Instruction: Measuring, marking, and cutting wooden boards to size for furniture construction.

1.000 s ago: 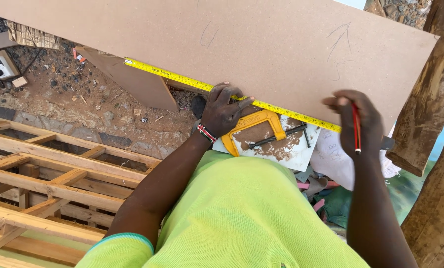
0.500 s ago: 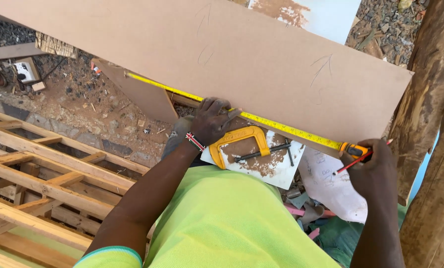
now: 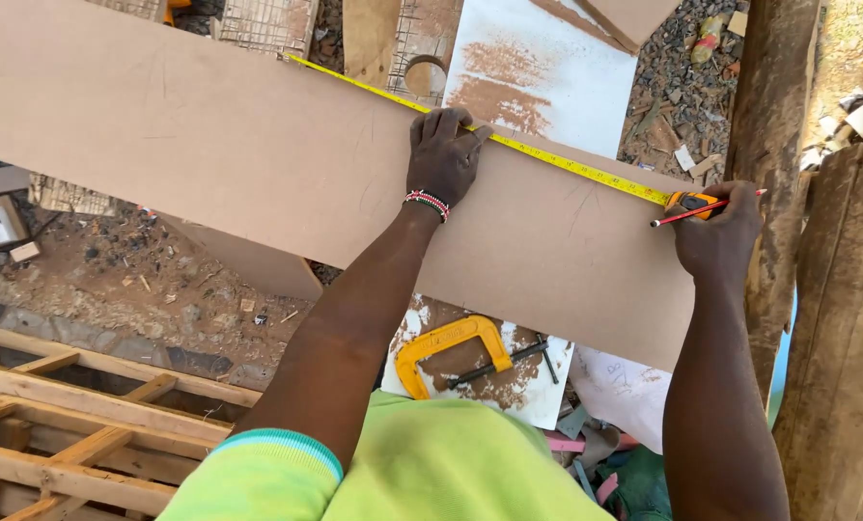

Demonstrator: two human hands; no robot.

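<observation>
Your left hand lay flat on a long brown board, fingers spread and pressing a yellow tape measure against the board's far edge. The tape ran out past those fingertips in both directions, one end far off beyond the thumb side, the other reaching your right hand. That hand was closed around the tape's orange case and a red pencil, the pencil's tip pointing back toward your left hand and resting just beside the tape on the board. A beaded bracelet circled your left wrist. Below the board, nearer you than either hand, a yellow clamp lay on a white sheet dusted with sawdust.
</observation>
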